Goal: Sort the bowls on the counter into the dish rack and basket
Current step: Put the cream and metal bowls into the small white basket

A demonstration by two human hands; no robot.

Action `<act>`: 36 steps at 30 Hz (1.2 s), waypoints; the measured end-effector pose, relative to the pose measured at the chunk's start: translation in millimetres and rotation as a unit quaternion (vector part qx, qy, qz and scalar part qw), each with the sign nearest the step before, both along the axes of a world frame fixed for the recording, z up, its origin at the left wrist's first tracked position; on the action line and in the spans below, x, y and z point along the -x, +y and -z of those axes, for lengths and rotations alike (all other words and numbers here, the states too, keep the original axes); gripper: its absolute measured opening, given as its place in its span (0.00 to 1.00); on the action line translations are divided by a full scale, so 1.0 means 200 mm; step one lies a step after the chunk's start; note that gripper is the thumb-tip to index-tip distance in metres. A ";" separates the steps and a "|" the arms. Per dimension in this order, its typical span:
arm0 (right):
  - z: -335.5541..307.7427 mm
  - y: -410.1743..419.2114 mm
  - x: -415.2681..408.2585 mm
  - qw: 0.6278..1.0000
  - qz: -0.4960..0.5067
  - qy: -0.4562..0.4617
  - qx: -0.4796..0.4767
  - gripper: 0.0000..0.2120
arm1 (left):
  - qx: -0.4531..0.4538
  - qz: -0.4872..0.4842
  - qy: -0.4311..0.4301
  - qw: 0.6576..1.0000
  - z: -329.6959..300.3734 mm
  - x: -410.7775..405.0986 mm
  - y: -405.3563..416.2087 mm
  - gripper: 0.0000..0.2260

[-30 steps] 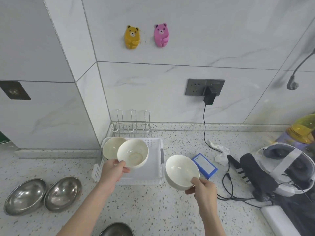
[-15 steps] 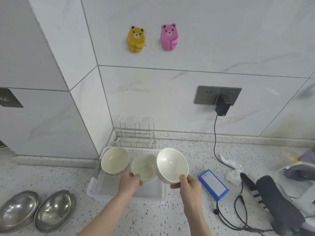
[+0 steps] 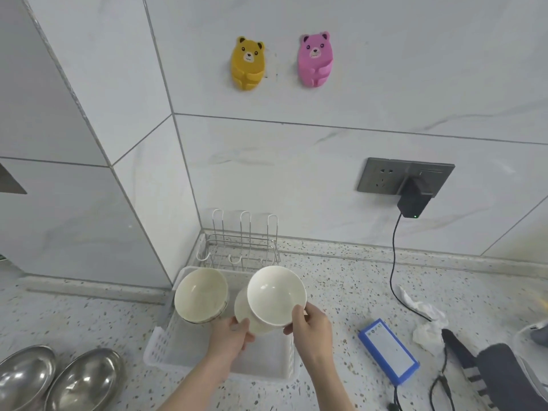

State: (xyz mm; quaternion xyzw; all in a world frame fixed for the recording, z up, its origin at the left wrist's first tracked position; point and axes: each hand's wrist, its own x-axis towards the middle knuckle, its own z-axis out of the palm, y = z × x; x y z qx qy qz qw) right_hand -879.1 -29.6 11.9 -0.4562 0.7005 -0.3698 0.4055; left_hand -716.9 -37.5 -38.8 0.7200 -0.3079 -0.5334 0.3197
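My right hand (image 3: 310, 326) grips the rim of a white bowl (image 3: 275, 295) and holds it tilted over the white plastic basket (image 3: 166, 345). Behind and partly under it is a second white bowl (image 3: 244, 312), which my left hand (image 3: 231, 336) holds at its lower edge. The two bowls overlap. A third white bowl (image 3: 200, 296) leans on its side in the basket's far left corner. The wire dish rack (image 3: 243, 247) stands against the wall just behind the basket. Two steel bowls (image 3: 83, 381) (image 3: 25, 375) sit on the counter at the lower left.
A blue box (image 3: 388, 351) lies on the speckled counter right of the basket, with crumpled tissue (image 3: 427, 321), black cables and a dark headset beyond. A charger (image 3: 413, 200) hangs from the wall socket, its cord running down to the counter. Two bear hooks decorate the wall.
My right hand has brought its bowl leftward until it overlaps the bowl in my left hand, above the basket. The view has moved closer and tilted upward.
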 end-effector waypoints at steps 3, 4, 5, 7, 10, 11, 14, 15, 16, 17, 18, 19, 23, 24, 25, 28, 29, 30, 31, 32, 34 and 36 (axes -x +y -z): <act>0.04 -0.02 -0.02 1.000 -0.015 0.017 -0.013 0.13 | -0.021 0.035 0.027 0.999 -0.03 -0.01 0.01 0.07; 0.05 -0.02 -0.03 0.999 -0.018 0.023 -0.016 0.13 | -0.025 0.039 0.038 0.998 -0.03 -0.02 0.02 0.08; 0.06 -0.03 -0.04 0.999 -0.020 0.028 -0.018 0.13 | -0.028 0.039 0.053 0.997 -0.04 -0.02 0.02 0.08; 0.07 -0.04 -0.05 0.998 -0.026 0.048 -0.027 0.13 | -0.035 0.031 0.083 0.995 -0.06 -0.02 0.01 0.08; 0.08 -0.06 -0.07 0.994 -0.046 0.090 -0.041 0.10 | -0.042 -0.007 0.107 0.993 -0.07 -0.03 0.01 0.09; 0.08 -0.07 -0.07 0.992 -0.053 0.103 -0.043 0.10 | -0.039 -0.022 0.111 0.993 -0.07 -0.03 0.01 0.10; 0.09 -0.09 -0.07 0.986 -0.075 0.142 -0.054 0.11 | -0.027 -0.042 0.113 0.992 -0.07 -0.03 0.02 0.14; 0.09 -0.10 -0.07 0.982 -0.087 0.158 -0.056 0.11 | -0.023 -0.041 0.110 0.993 -0.08 -0.03 0.03 0.16; 0.09 -0.10 -0.07 0.978 -0.098 0.175 -0.056 0.12 | -0.020 -0.031 0.103 0.994 -0.08 -0.03 0.04 0.16; 0.10 -0.10 -0.07 0.975 -0.104 0.190 -0.056 0.13 | -0.015 -0.014 0.092 0.996 -0.08 -0.03 0.04 0.17; 0.10 -0.11 -0.07 0.972 -0.107 0.202 -0.058 0.14 | -0.006 0.007 0.079 0.997 -0.08 -0.03 0.05 0.17; 0.10 -0.11 -0.07 0.969 -0.109 0.213 -0.060 0.14 | 0.007 0.026 0.067 0.997 -0.08 -0.02 0.05 0.17; 0.10 -0.12 -0.08 0.958 -0.125 0.251 -0.066 0.15 | 0.043 0.058 0.041 0.997 -0.06 -0.02 0.07 0.16; 0.10 -0.12 -0.08 0.954 -0.130 0.262 -0.065 0.15 | 0.044 0.063 0.040 0.996 -0.06 -0.02 0.07 0.17; 0.10 -0.12 -0.08 0.950 -0.134 0.274 -0.064 0.16 | 0.044 0.065 0.040 0.996 -0.06 -0.02 0.07 0.17; 0.10 -0.13 -0.09 0.944 -0.140 0.294 -0.059 0.17 | 0.046 0.065 0.035 0.996 -0.05 -0.02 0.07 0.18; 0.10 -0.13 -0.09 0.944 -0.142 0.293 -0.059 0.17 | 0.048 0.066 0.033 0.996 -0.05 -0.02 0.07 0.19; 0.09 -0.12 -0.09 0.944 -0.144 0.290 -0.062 0.18 | 0.051 0.066 0.032 0.996 -0.05 -0.02 0.07 0.19; 0.09 -0.12 -0.09 0.946 -0.144 0.282 -0.064 0.18 | 0.053 0.065 0.031 0.996 -0.04 -0.02 0.07 0.20; 0.09 -0.12 -0.09 0.949 -0.144 0.272 -0.067 0.18 | 0.056 0.063 0.030 0.996 -0.04 -0.02 0.07 0.21; 0.09 -0.10 -0.07 0.953 -0.147 0.254 -0.073 0.17 | 0.061 0.058 0.023 0.996 -0.03 -0.02 0.07 0.22; 0.09 -0.09 -0.06 0.952 -0.152 0.253 -0.078 0.17 | 0.068 0.059 0.013 0.996 -0.03 -0.02 0.08 0.20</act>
